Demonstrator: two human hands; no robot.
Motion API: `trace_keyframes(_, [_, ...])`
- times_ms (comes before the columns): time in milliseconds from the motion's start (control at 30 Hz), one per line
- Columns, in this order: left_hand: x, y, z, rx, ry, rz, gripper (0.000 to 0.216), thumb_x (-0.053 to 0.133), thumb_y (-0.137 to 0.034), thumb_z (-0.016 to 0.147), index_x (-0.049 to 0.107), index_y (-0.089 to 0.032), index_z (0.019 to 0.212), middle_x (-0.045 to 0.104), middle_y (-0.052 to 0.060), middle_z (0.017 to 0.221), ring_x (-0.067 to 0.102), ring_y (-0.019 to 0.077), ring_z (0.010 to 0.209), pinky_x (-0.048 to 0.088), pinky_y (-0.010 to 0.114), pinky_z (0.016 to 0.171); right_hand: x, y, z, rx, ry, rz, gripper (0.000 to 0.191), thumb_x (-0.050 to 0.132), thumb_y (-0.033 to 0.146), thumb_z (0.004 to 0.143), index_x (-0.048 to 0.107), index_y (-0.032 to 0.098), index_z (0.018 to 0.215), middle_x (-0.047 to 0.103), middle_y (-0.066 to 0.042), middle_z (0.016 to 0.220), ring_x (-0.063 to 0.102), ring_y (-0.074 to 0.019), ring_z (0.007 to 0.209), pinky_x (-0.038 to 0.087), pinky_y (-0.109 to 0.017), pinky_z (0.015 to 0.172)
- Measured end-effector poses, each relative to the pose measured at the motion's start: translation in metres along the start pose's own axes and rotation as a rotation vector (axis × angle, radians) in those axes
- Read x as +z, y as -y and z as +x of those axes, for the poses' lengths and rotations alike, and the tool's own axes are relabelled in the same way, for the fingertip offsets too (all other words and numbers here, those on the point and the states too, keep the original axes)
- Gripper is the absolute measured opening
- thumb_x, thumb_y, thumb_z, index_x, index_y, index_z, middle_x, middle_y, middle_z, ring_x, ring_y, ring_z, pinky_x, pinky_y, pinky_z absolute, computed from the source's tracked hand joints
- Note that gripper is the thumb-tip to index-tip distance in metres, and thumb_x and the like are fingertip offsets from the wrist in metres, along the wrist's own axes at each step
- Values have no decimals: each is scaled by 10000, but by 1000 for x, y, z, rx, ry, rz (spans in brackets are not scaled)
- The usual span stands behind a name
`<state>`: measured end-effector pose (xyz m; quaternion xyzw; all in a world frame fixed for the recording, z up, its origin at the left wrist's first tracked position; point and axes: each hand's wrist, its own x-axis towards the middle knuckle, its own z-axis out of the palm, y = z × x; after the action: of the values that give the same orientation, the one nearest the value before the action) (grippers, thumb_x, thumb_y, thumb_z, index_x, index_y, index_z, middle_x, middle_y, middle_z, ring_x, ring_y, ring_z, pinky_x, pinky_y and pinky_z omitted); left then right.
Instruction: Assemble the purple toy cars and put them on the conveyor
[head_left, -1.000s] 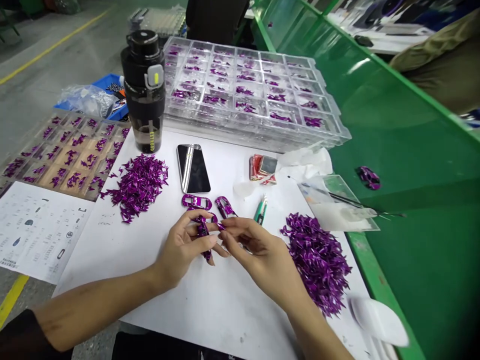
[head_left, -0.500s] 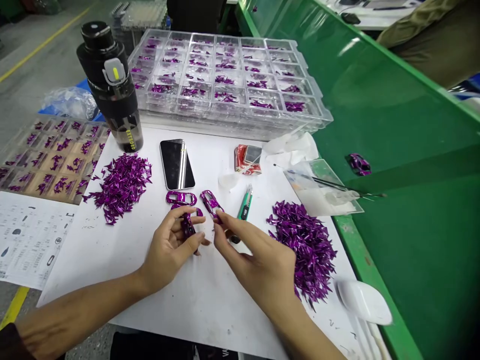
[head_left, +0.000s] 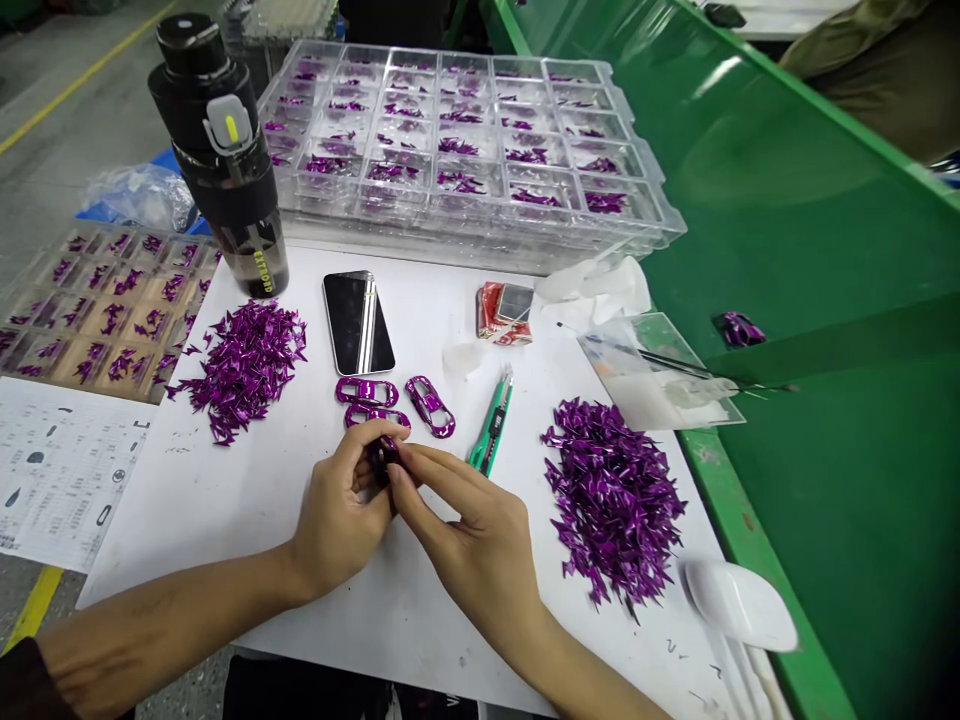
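the small shiny purple piece (head_left: 384,452) sits between the two hands, just below the middle of the view. the fingers hide most of it, so its full shape is hard to make out. the left hand (head_left: 341,510) curls closed around it, and the right hand (head_left: 465,530) pinches it from the other side, so both are gripping it.

at 12 o'clock from the hands, two car-shaped purple frames (head_left: 367,391) lie on a white sheet (head_left: 405,630), the lower one touching the left fingers. a third frame (head_left: 430,406) lies at 1 o'clock, with a green craft knife (head_left: 491,425) just beyond it at 2 o'clock.

a heap of purple slivers (head_left: 244,370) lies at 10 o'clock, and another (head_left: 611,495) at 3 o'clock. a black phone (head_left: 358,322) lies face up at 12 o'clock, with a water bottle (head_left: 221,160) at 11 o'clock.

farther out at 12 o'clock, a stack of clear compartment trays (head_left: 480,235) holds small purple bits in every cell. a flatter tray (head_left: 45,300) at 10 o'clock holds more. a blurred white object (head_left: 739,605) at 4 o'clock is hard to identify.
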<state>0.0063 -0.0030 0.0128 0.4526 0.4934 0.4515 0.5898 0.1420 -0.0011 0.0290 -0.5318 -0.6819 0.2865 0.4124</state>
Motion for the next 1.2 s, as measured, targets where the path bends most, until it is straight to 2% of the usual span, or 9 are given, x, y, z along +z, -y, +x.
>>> trace_keyframes(133, [-3, -2, 2, 20, 43, 34, 347, 564, -158, 956, 559, -247, 1292, 693, 79, 1259, 677, 222, 1172, 544, 339, 1006, -1, -3, -1, -89, -46, -52, 227, 637, 177, 936, 775, 275, 1088, 746, -79, 1167, 727, -226, 1047, 650, -375, 870])
trace_keyframes(300, [-11, -11, 7, -74, 245, -7, 852, 651, -113, 881, 229, -321, 1591, 719, 55, 1122, 708, 217, 1049, 546, 358, 964, -15, -9, 9, 24, 123, 71, 363, 712, 280, 903, 675, 311, 1262, 713, -52, 1269, 677, -245, 1187, 601, -442, 998])
trace_keyframes(400, [-15, -11, 7, -53, 290, 24, 841, 617, -91, 889, 242, -337, 1601, 716, 51, 1119, 705, 212, 1044, 530, 364, 988, -17, -10, 11, 46, 281, 139, 394, 638, 270, 945, 635, 298, 1338, 735, -44, 1249, 709, -230, 1140, 558, -463, 1069])
trace_keyframes(533, [-15, -8, 6, -60, 295, 9, 833, 607, -112, 904, 215, -318, 1610, 710, 57, 1147, 690, 209, 1077, 509, 356, 1009, -12, -5, 8, 69, 197, 73, 341, 610, 248, 943, 690, 282, 1272, 753, -47, 1209, 738, -228, 1063, 623, -395, 950])
trace_keyframes(667, [-13, -9, 6, -138, 249, -22, 863, 695, -184, 876, 215, -293, 1585, 711, 61, 1157, 681, 191, 1036, 510, 361, 979, -32, -1, 11, 1, 274, 6, 297, 636, 314, 944, 720, 288, 1228, 760, -32, 1193, 737, -233, 1083, 624, -372, 939])
trace_keyframes(733, [-11, -9, 6, -154, 203, 1, 632, 715, -233, 875, 439, -254, 1443, 708, 69, 1159, 669, 191, 1051, 510, 356, 971, -58, -6, 15, -30, 91, -162, 234, 646, 353, 941, 756, 285, 1135, 774, -35, 1144, 740, -251, 1071, 615, -395, 947])
trace_keyframes(867, [-9, -6, 5, -113, 151, 78, 315, 748, -302, 851, 637, -204, 1130, 714, 57, 1036, 669, 180, 943, 543, 309, 829, -124, -37, 31, 128, -604, -712, 316, 561, 411, 965, 760, 205, 1098, 765, -147, 1098, 715, -368, 1068, 548, -531, 959])
trace_keyframes(1000, [-7, -3, 0, 19, 149, 212, 252, 738, -259, 840, 680, -189, 1076, 722, 42, 901, 667, 164, 773, 544, 275, 676, -164, -75, 52, 339, -477, -748, 378, 534, 435, 943, 715, 175, 1148, 732, -212, 1167, 692, -401, 1099, 502, -533, 965])
trace_keyframes(1200, [-10, 9, 0, 410, 72, 528, 270, 621, -83, 826, 692, -160, 1075, 732, 44, 861, 683, 154, 704, 565, 250, 620, -138, -57, 51, 61, -288, -476, 282, 573, 491, 936, 702, 243, 899, 770, -119, 922, 746, -257, 880, 561, -349, 705])
